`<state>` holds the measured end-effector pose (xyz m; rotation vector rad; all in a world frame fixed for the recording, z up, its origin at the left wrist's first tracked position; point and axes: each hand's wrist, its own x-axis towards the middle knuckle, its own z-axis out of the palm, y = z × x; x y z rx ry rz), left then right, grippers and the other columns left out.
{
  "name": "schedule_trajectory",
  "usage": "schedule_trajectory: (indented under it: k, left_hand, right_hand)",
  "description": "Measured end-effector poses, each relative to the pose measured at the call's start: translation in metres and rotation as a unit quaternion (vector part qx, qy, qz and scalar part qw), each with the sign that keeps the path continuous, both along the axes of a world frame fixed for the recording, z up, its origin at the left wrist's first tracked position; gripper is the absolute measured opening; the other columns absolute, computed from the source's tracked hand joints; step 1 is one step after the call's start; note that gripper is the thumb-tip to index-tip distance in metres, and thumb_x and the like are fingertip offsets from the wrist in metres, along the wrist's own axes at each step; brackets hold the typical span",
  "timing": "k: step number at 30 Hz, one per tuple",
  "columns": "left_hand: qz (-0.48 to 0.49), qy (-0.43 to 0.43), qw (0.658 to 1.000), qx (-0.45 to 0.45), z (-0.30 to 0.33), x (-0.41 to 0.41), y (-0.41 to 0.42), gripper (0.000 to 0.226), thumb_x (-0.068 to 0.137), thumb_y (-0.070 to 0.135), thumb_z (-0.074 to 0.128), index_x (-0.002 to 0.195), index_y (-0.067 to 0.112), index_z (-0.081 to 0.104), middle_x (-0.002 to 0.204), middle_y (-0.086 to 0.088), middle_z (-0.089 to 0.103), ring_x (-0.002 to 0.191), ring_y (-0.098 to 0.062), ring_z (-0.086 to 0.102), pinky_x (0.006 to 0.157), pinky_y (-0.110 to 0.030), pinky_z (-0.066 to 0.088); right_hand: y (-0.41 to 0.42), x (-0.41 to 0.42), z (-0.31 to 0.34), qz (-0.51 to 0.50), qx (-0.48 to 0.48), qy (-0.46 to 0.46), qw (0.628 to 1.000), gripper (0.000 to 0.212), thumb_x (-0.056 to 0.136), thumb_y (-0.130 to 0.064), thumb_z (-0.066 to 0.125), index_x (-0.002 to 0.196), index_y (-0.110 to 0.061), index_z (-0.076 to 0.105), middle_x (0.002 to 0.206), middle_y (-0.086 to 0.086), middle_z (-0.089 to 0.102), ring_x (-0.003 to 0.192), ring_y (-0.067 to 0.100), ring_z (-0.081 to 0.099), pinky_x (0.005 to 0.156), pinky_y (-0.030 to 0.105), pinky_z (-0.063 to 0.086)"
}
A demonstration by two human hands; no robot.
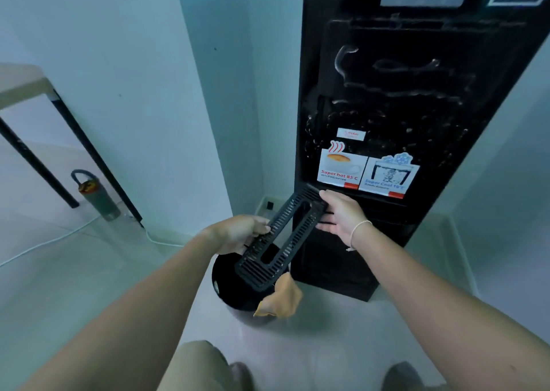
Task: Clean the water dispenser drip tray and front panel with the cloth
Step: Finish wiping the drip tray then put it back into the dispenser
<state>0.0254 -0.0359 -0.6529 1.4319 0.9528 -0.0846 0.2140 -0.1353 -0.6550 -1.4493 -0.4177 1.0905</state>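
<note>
A tall black water dispenser (395, 92) stands ahead, its front panel smeared with streaks and droplets above two stickers for hot and cool water. The black slotted drip tray grille (282, 238) is out of the dispenser and held tilted in the air. My left hand (244, 229) grips its left long edge. My right hand (342, 215) holds its far end, fingers spread around it, next to the dispenser's recess. An orange cloth (281, 299) hangs crumpled just below the grille's near end, over a black round bin (235, 286).
The dispenser fills the corner between pale walls. A table (23, 84) with black legs stands at left, a grey bottle (98, 197) on the floor by it. A white cable (59, 238) runs across the floor. My feet show at the bottom edge.
</note>
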Motion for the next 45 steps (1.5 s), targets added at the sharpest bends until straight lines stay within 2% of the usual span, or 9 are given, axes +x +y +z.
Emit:
schedule_trajectory:
  k: [4,9,12,17,19,25,30,35,45]
  left_hand:
    - [-0.013,-0.041,0.999,0.007,0.012,0.028,-0.008,0.028,0.098,0.011,0.040,0.094,0.021,0.066,0.093,-0.005,0.064,0.084,-0.019,0.058,0.079,-0.030,0.048]
    - [0.044,-0.097,0.994,-0.011,0.025,0.052,-0.020,0.024,0.094,0.002,0.040,0.096,0.009,0.063,0.073,-0.004,0.068,0.060,-0.013,0.065,0.054,-0.021,0.054]
    - [0.068,-0.096,0.993,-0.013,0.023,0.064,-0.022,0.024,0.095,0.003,0.040,0.108,0.012,0.059,0.084,-0.004,0.064,0.071,-0.017,0.061,0.070,-0.030,0.053]
    - [0.212,-0.183,0.959,-0.045,0.020,0.092,-0.024,0.040,0.092,-0.010,0.038,0.128,0.007,0.044,0.086,-0.010,0.056,0.056,-0.012,0.061,0.050,-0.023,0.055]
    - [0.262,-0.225,0.937,-0.060,0.019,0.101,-0.023,0.045,0.090,-0.014,0.036,0.132,0.002,0.040,0.087,-0.012,0.056,0.063,-0.014,0.060,0.057,-0.023,0.055]
    - [0.293,-0.210,0.933,-0.002,0.006,0.125,-0.019,0.043,0.088,-0.019,0.037,0.129,-0.004,0.043,0.102,-0.014,0.061,0.079,-0.019,0.060,0.071,-0.024,0.051]
    - [0.285,-0.132,0.941,0.126,-0.013,0.141,-0.005,0.034,0.086,-0.011,0.047,0.114,0.003,0.061,0.094,-0.009,0.066,0.078,-0.019,0.061,0.079,-0.032,0.052]
    - [0.290,-0.114,0.936,0.164,-0.018,0.150,0.004,0.036,0.084,-0.012,0.047,0.107,0.010,0.064,0.097,-0.006,0.067,0.084,-0.018,0.062,0.084,-0.029,0.051]
    - [0.245,-0.057,0.936,0.247,-0.025,0.158,0.012,0.040,0.087,-0.004,0.047,0.122,0.012,0.061,0.120,-0.004,0.065,0.097,-0.013,0.057,0.082,-0.019,0.041]
  right_hand:
    - [-0.025,0.029,0.020,-0.006,-0.008,-0.013,1.000,0.010,0.092,-0.009,0.050,0.087,-0.013,0.057,0.085,0.007,0.065,0.069,0.020,0.064,0.057,0.029,0.053]
    - [-0.055,0.064,0.029,-0.104,0.019,0.042,0.993,0.006,0.092,-0.004,0.050,0.089,-0.009,0.051,0.086,0.011,0.064,0.073,0.024,0.064,0.059,0.033,0.055]
    - [-0.073,0.079,0.025,-0.154,0.028,0.060,0.986,0.016,0.092,0.000,0.048,0.107,-0.006,0.050,0.090,0.012,0.062,0.074,0.026,0.065,0.055,0.033,0.056]
    - [-0.090,0.090,0.015,-0.228,0.033,0.056,0.972,0.030,0.090,0.005,0.048,0.116,-0.010,0.044,0.101,0.016,0.058,0.070,0.027,0.062,0.050,0.032,0.058]
    - [-0.092,0.094,0.012,-0.257,0.004,0.025,0.966,0.034,0.089,0.003,0.053,0.121,-0.006,0.047,0.103,0.017,0.055,0.066,0.024,0.059,0.044,0.025,0.056]
    - [-0.093,0.108,-0.008,-0.304,-0.099,-0.087,0.943,0.023,0.085,-0.011,0.062,0.107,-0.012,0.058,0.068,0.002,0.050,0.053,0.015,0.047,0.032,0.017,0.046]
    - [-0.090,0.110,-0.025,-0.335,-0.155,-0.172,0.913,0.011,0.078,-0.023,0.067,0.087,-0.017,0.064,0.073,0.007,0.061,0.069,0.027,0.056,0.080,0.045,0.056]
    - [-0.086,0.111,-0.032,-0.348,-0.154,-0.174,0.909,0.012,0.081,-0.024,0.065,0.074,-0.015,0.063,0.055,0.002,0.052,0.064,0.029,0.054,0.073,0.040,0.053]
    - [-0.076,0.118,-0.039,-0.350,-0.165,-0.159,0.908,0.023,0.082,-0.026,0.064,0.063,-0.020,0.053,0.062,0.004,0.056,0.068,0.030,0.056,0.077,0.042,0.055]
